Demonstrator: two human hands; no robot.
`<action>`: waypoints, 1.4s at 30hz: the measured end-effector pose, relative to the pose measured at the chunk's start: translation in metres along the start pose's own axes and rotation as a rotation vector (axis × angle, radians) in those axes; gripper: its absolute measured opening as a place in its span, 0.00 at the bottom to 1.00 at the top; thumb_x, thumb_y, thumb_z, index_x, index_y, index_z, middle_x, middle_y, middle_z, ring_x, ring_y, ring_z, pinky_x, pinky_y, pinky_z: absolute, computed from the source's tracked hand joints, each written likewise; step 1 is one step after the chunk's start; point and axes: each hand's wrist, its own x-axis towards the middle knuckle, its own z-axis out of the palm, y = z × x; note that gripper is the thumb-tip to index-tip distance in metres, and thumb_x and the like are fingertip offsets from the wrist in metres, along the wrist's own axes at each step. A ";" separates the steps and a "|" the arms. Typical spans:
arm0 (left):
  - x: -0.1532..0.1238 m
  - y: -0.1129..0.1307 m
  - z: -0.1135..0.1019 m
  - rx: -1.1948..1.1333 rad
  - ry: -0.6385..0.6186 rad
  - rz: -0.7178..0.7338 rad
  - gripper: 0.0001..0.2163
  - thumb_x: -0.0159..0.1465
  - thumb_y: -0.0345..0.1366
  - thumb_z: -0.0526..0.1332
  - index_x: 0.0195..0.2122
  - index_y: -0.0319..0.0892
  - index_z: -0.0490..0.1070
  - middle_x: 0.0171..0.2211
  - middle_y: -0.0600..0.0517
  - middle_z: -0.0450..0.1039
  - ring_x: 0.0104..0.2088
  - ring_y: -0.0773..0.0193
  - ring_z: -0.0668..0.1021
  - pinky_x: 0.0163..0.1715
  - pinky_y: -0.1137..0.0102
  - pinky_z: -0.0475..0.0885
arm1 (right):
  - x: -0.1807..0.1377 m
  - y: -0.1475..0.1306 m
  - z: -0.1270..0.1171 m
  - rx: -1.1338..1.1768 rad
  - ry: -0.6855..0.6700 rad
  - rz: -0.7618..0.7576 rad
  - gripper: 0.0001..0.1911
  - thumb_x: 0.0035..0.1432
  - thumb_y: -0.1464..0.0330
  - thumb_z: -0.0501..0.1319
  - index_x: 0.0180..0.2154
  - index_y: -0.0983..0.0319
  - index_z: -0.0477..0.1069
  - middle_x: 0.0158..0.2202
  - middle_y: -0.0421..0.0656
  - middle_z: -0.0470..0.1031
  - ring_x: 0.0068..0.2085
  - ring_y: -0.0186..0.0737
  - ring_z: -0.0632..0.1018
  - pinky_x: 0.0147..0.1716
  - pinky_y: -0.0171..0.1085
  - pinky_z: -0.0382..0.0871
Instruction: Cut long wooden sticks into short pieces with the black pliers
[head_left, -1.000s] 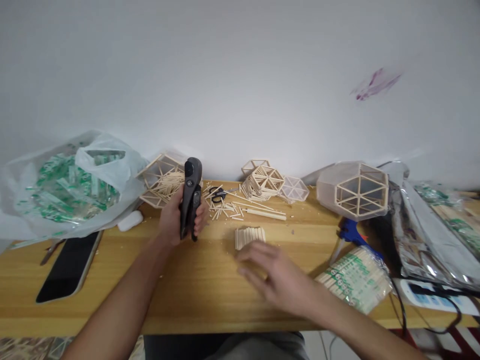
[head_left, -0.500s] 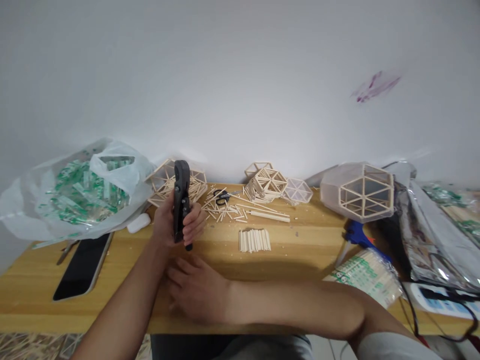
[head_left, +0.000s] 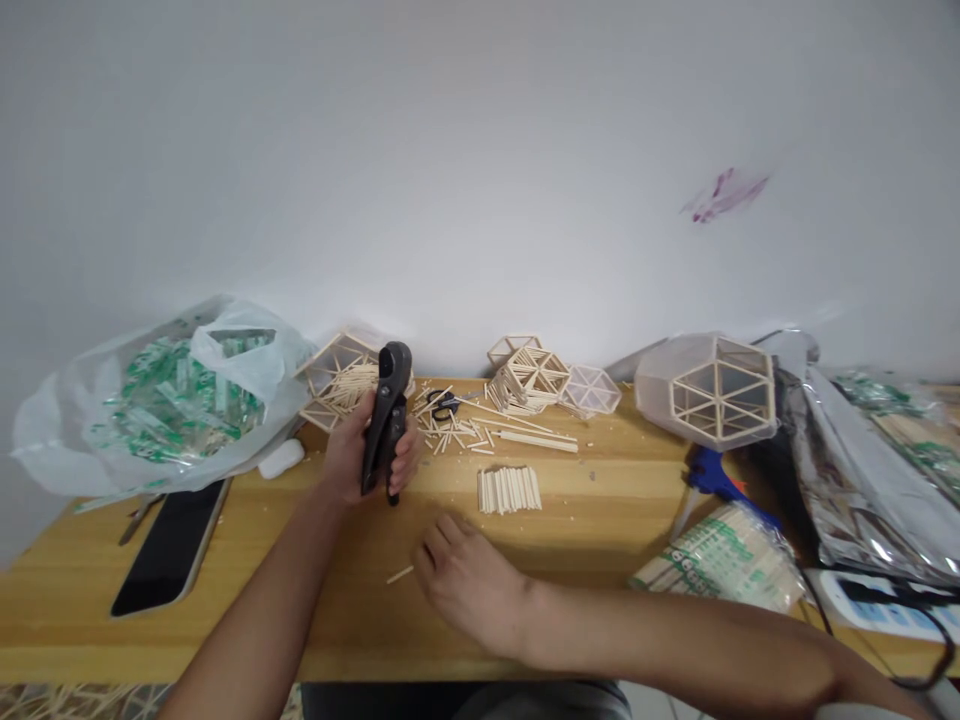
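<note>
My left hand [head_left: 358, 452] grips a black cutter tool [head_left: 385, 418] upright above the wooden table [head_left: 315, 620], its handles squeezed together. My right hand [head_left: 465, 578] rests low on the table in front of me, fingers curled, its fingertips next to a single short wooden stick [head_left: 400, 574]. I cannot see anything held in it. A neat row of cut sticks [head_left: 509, 489] lies just beyond the right hand. Loose stick offcuts [head_left: 457, 430] are scattered behind the cutter.
A plastic bag of green-printed packets [head_left: 172, 400], a dark phone [head_left: 171, 545] and a white case [head_left: 279, 458] lie left. Stick-built hexagon frames [head_left: 531, 378] and a lantern shape [head_left: 712, 390] stand at the back. Blue glue gun [head_left: 712, 478], chopstick pack [head_left: 724, 560] and foil bag [head_left: 862, 480] sit right.
My right hand swept from the stick row across to the left, then came back toward the centre beside one loose stick. The left hand kept the cutter upright, shifting slightly.
</note>
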 end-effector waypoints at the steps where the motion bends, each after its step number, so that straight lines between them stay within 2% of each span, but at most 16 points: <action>1: 0.001 -0.002 0.000 0.029 0.022 -0.008 0.31 0.61 0.66 0.54 0.24 0.39 0.69 0.17 0.53 0.64 0.15 0.67 0.68 0.13 0.72 0.67 | -0.001 0.000 0.000 -0.012 0.006 0.011 0.03 0.63 0.73 0.63 0.35 0.67 0.72 0.31 0.49 0.73 0.36 0.49 0.73 0.36 0.46 0.72; 6: 0.006 -0.012 0.000 0.146 0.139 -0.026 0.27 0.60 0.63 0.59 0.26 0.39 0.69 0.18 0.53 0.66 0.16 0.67 0.70 0.15 0.72 0.68 | -0.002 0.000 0.000 -0.020 -0.012 -0.001 0.03 0.63 0.72 0.63 0.36 0.67 0.71 0.32 0.49 0.72 0.37 0.49 0.73 0.38 0.47 0.72; 10: 0.008 -0.017 -0.004 0.192 0.177 -0.031 0.27 0.58 0.63 0.60 0.27 0.40 0.69 0.19 0.53 0.67 0.17 0.67 0.71 0.16 0.72 0.68 | -0.002 0.000 0.000 0.012 -0.024 -0.012 0.03 0.63 0.72 0.62 0.37 0.67 0.71 0.34 0.50 0.72 0.39 0.50 0.73 0.39 0.46 0.71; 13: 0.009 -0.019 -0.007 0.230 0.197 -0.028 0.26 0.58 0.62 0.62 0.27 0.40 0.69 0.18 0.55 0.65 0.16 0.69 0.68 0.15 0.73 0.65 | -0.002 0.006 -0.009 0.014 -0.045 -0.055 0.02 0.63 0.74 0.62 0.37 0.68 0.71 0.34 0.50 0.73 0.39 0.49 0.73 0.40 0.46 0.71; 15: 0.009 -0.020 -0.007 0.320 0.245 0.006 0.23 0.57 0.59 0.65 0.26 0.40 0.68 0.16 0.57 0.63 0.15 0.70 0.65 0.15 0.74 0.61 | -0.003 0.020 -0.023 0.068 -0.060 -0.077 0.01 0.61 0.77 0.61 0.37 0.68 0.71 0.34 0.50 0.73 0.37 0.48 0.73 0.38 0.44 0.70; 16: 0.010 -0.021 -0.006 0.403 0.287 0.035 0.22 0.56 0.56 0.66 0.25 0.41 0.68 0.16 0.57 0.62 0.15 0.71 0.64 0.15 0.74 0.60 | -0.003 0.031 -0.031 0.117 -0.048 -0.041 0.04 0.60 0.79 0.61 0.37 0.68 0.71 0.34 0.49 0.74 0.36 0.46 0.73 0.36 0.42 0.69; 18: 0.012 -0.024 -0.002 0.610 0.399 0.101 0.21 0.56 0.53 0.68 0.22 0.41 0.66 0.14 0.57 0.61 0.15 0.71 0.64 0.16 0.74 0.59 | -0.003 0.058 -0.048 0.291 0.023 0.151 0.07 0.63 0.80 0.56 0.40 0.65 0.68 0.36 0.47 0.74 0.34 0.42 0.73 0.34 0.38 0.67; 21: 0.015 -0.030 0.006 0.838 0.559 0.159 0.21 0.58 0.52 0.66 0.20 0.42 0.64 0.13 0.58 0.60 0.16 0.71 0.62 0.18 0.74 0.57 | -0.004 0.098 -0.062 0.518 0.193 0.345 0.07 0.71 0.73 0.51 0.40 0.62 0.67 0.35 0.43 0.75 0.34 0.38 0.74 0.34 0.35 0.66; 25: 0.019 -0.041 0.012 0.934 0.631 0.156 0.20 0.58 0.51 0.67 0.20 0.42 0.66 0.14 0.59 0.60 0.18 0.70 0.63 0.20 0.73 0.58 | -0.007 0.123 -0.055 0.630 0.302 0.380 0.05 0.69 0.72 0.58 0.37 0.62 0.70 0.34 0.42 0.77 0.35 0.38 0.76 0.35 0.35 0.65; 31: 0.020 -0.050 0.013 0.934 0.758 0.161 0.17 0.56 0.50 0.67 0.32 0.39 0.77 0.17 0.59 0.63 0.20 0.69 0.65 0.24 0.73 0.62 | -0.020 0.136 -0.040 0.617 0.334 0.410 0.06 0.67 0.66 0.62 0.42 0.62 0.72 0.37 0.45 0.78 0.38 0.42 0.78 0.39 0.37 0.69; 35: 0.022 -0.049 0.012 0.917 0.809 0.208 0.17 0.55 0.49 0.68 0.33 0.39 0.78 0.20 0.56 0.68 0.21 0.68 0.67 0.26 0.72 0.64 | -0.033 0.158 -0.033 0.433 0.270 0.445 0.06 0.65 0.73 0.61 0.44 0.63 0.72 0.44 0.50 0.76 0.44 0.45 0.77 0.45 0.43 0.71; 38: 0.023 -0.047 0.010 0.915 0.804 0.241 0.15 0.55 0.48 0.69 0.31 0.39 0.77 0.22 0.55 0.69 0.22 0.68 0.67 0.26 0.73 0.65 | -0.038 0.168 -0.028 0.352 0.140 0.464 0.07 0.61 0.77 0.62 0.41 0.64 0.74 0.43 0.51 0.77 0.46 0.47 0.76 0.47 0.44 0.70; 42: 0.023 -0.049 0.006 0.921 0.806 0.236 0.15 0.55 0.47 0.69 0.31 0.39 0.76 0.23 0.55 0.71 0.23 0.68 0.68 0.25 0.74 0.64 | -0.037 0.167 -0.026 0.279 0.059 0.516 0.06 0.64 0.78 0.59 0.39 0.66 0.75 0.41 0.51 0.76 0.44 0.47 0.76 0.46 0.43 0.69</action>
